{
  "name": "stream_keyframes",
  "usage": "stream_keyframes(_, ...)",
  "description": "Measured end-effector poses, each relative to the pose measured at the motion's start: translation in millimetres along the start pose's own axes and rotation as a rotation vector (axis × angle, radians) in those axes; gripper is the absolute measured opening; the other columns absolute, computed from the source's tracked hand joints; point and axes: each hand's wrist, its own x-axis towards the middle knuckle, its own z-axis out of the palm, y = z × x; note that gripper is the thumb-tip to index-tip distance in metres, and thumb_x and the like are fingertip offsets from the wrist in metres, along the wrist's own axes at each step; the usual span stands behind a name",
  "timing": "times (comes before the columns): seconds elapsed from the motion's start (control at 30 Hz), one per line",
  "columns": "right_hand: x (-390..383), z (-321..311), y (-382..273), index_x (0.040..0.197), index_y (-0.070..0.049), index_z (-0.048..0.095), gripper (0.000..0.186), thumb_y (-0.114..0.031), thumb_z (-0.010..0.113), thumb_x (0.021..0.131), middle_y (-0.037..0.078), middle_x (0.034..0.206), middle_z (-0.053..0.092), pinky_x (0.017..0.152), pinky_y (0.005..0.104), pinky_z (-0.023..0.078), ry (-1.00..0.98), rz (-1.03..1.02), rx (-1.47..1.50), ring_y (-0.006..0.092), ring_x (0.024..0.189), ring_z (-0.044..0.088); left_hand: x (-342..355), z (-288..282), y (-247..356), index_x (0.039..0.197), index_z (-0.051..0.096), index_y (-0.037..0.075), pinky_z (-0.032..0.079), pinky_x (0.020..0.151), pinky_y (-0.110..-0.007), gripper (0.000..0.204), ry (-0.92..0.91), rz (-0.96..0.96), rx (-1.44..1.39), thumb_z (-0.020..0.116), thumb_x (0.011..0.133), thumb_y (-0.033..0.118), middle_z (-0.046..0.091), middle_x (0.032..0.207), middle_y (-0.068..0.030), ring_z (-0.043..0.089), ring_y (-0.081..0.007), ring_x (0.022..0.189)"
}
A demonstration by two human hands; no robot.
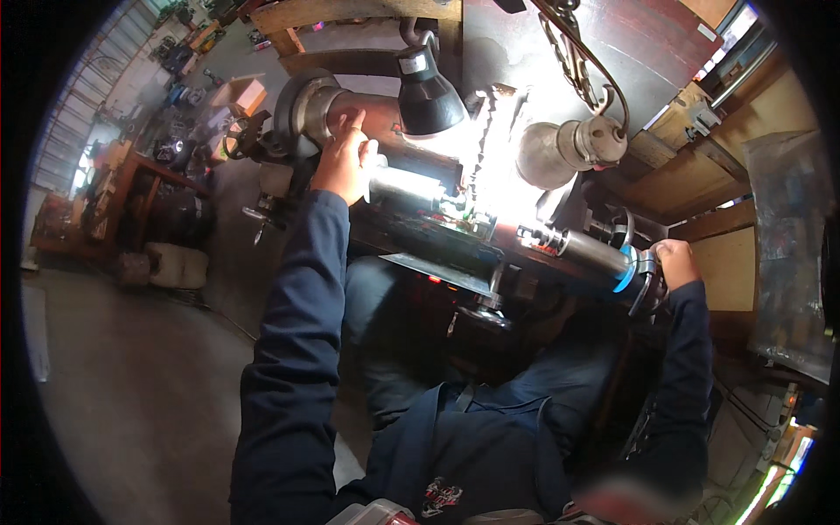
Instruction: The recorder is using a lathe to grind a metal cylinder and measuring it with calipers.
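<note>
A small bench lathe runs across in front of me. My left hand [344,162] is at its left end, by the pale wheel [378,168] on the bright metal headstock cylinder [407,187]. Its index finger points up and the others curl round the wheel's edge, partly hidden. At the right end my right hand [679,262] closes on the rim of a handwheel [650,278], beside a blue ring [626,269] on the grey tailstock cylinder [595,253]. Between the two cylinders, glare washes out the small parts.
A black lamp [430,98] hangs above the headstock, and a pale metal lamp [560,153] hangs over the tailstock. A reddish motor [372,114] with a large pulley [302,109] stands behind my left hand. A flat plate [437,272] juts out below the lathe.
</note>
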Motion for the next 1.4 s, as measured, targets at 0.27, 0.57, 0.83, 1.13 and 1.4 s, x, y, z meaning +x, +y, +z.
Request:
stream_keyframes(0.27,70,22,38,0.095,-0.002,0.071,0.026,-0.026,0.06,0.092,0.003,0.092,0.07,0.077,0.0295,0.044,-0.682,0.423,0.263,0.0143,0.083,0.06,3,4,5,0.147,0.034,0.009,0.038,0.106,-0.048,0.055,-0.065,0.011,0.046,0.052,0.097,0.022,0.044,0.141,-0.0283,0.044,-0.042,0.13)
stream_keyframes(0.57,-32,8,-18,0.106,0.0,0.066,0.032,-0.027,0.053,0.093,0.016,0.103,0.069,0.085,0.04,0.049,0.304,-0.003,-0.059,0.0334,0.096,0.065,6,-2,10,0.147,0.036,0.01,0.037,0.106,-0.044,0.053,-0.107,-0.047,0.008,0.053,0.097,0.016,0.055,0.117,-0.0227,0.047,-0.0403,0.128)
stream_keyframes(0.83,-85,45,-33,0.116,-0.004,0.065,0.029,-0.018,0.046,0.098,0.013,0.109,0.069,0.082,0.0399,0.046,0.931,-0.229,-0.263,0.0301,0.095,0.065,6,-6,22,0.147,0.036,0.012,0.04,0.106,-0.043,0.053,-0.128,-0.131,-0.043,0.053,0.097,0.019,0.046,0.138,-0.0311,0.049,-0.041,0.126)
stream_keyframes(1.13,-89,95,-12,0.12,0.005,0.057,0.035,-0.019,0.039,0.103,0.019,0.113,0.065,0.077,0.0421,0.046,1.363,-0.414,-0.443,0.0328,0.087,0.063,2,-9,25,0.145,0.038,0.009,0.038,0.108,-0.041,0.051,-0.116,-0.114,-0.043,0.053,0.097,0.02,0.048,0.138,-0.0284,0.044,-0.0382,0.132)
stream_keyframes(1.4,-80,34,-37,0.117,-0.013,0.067,0.028,-0.021,0.048,0.097,0.01,0.109,0.071,0.079,0.0403,0.048,0.745,-0.158,-0.179,0.0291,0.093,0.067,6,-6,17,0.147,0.034,0.01,0.035,0.11,-0.042,0.055,-0.131,-0.154,-0.036,0.055,0.097,0.021,0.05,0.138,-0.0244,0.04,-0.0393,0.135)
